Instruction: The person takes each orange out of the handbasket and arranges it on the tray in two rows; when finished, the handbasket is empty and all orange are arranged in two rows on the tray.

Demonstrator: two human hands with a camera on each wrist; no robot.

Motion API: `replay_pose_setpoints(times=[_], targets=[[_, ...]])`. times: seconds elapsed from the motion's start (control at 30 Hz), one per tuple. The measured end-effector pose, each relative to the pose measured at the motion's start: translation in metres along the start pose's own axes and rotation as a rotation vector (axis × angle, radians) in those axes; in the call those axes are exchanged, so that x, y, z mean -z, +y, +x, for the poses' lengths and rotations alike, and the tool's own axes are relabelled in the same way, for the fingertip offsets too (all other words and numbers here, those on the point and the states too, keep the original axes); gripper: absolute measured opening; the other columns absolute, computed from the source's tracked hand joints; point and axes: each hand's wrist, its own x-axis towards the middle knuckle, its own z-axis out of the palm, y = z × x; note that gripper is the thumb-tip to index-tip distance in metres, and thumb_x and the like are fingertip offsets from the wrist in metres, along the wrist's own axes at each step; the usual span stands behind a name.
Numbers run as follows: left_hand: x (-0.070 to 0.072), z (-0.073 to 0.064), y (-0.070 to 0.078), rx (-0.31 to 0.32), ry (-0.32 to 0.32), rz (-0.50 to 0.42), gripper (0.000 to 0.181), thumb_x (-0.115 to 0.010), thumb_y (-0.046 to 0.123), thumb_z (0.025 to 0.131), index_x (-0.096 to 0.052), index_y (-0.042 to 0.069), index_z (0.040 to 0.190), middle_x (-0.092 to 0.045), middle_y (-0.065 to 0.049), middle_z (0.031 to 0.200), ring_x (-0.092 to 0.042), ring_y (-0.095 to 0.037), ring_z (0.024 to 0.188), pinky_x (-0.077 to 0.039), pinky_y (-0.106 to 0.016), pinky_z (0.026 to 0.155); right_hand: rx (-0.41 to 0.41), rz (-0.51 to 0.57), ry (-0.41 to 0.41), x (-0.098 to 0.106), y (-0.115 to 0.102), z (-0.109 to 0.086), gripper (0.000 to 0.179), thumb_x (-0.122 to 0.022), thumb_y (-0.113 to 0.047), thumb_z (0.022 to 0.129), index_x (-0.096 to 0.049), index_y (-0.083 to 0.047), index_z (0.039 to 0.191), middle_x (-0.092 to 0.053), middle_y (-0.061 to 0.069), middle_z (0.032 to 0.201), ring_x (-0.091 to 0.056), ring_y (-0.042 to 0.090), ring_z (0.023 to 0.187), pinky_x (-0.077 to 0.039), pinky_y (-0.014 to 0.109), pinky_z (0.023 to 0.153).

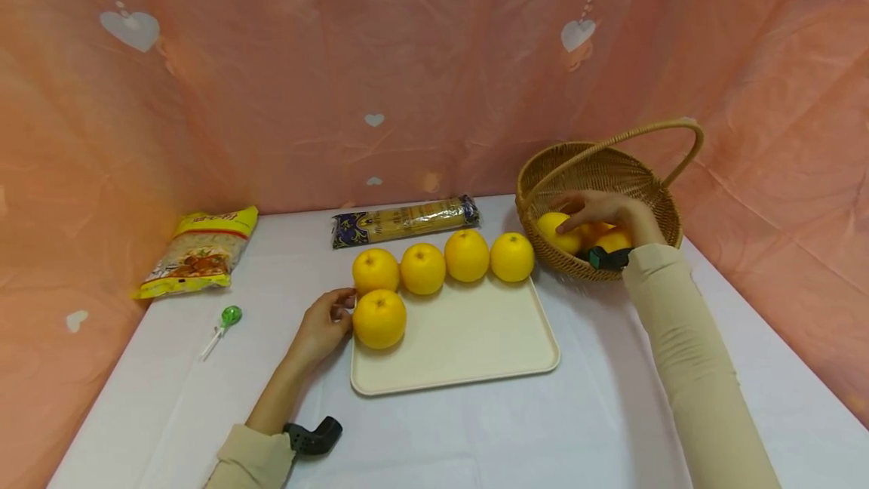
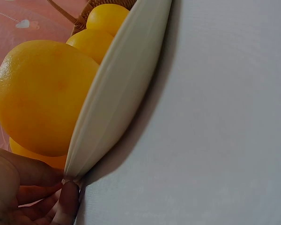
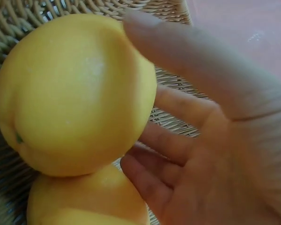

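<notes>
A white-clothed table [image 1: 577,429], and the left hand [image 1: 324,327] pinches a cream rectangular tray [image 1: 482,345], thumb against fingers, five round yellow fruits [image 1: 379,319] aboard; beyond, the right hand [image 1: 604,208] curls round another yellow fruit [image 3: 75,93] inside the brown wicker basket [image 1: 611,164].

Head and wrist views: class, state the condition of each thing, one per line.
Tray: right side up, bearing five yellow fruits.
Left hand: pinching the tray's rim.
Basket: uncovered, partly filled with fruit.
Right hand: curled round a fruit inside the basket.
Lollipop: lying down.
Yellow bag: plump, looks closed.
Pasta packet: lying flat, looks closed.
</notes>
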Motion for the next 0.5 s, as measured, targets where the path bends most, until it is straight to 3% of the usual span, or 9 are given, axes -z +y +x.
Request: replay_pose_setpoints(times=[0.23,0.5], targets=[[-0.0008,0.0,0.0,0.011,-0.002,-0.012,0.046,-0.048,-0.008,0.082,-0.049,-0.006,0.127,-0.055,-0.022,0.113,-0.052,-0.024,0.087,-0.05,-0.023,0.066,0.023,-0.064,-0.012,-0.0035,0.0015,0.0022,0.068,-0.07,-0.022,0.083,-0.039,0.001,0.138,-0.032,0.024,0.144,-0.026,0.044,0.132,-0.023,0.058,0.106],[-0.0012,0.0002,0.0001,0.005,0.005,-0.011,0.046,-0.049,-0.009,0.081,-0.049,-0.007,0.127,-0.055,-0.023,0.113,-0.052,-0.024,0.088,-0.049,-0.023,0.066,0.038,-0.187,-0.006,-0.0076,-0.0015,0.0029,0.07,-0.071,-0.029,0.082,-0.04,0.001,0.138,-0.042,0.022,0.137,-0.04,0.036,0.118,-0.033,0.051,0.099]])
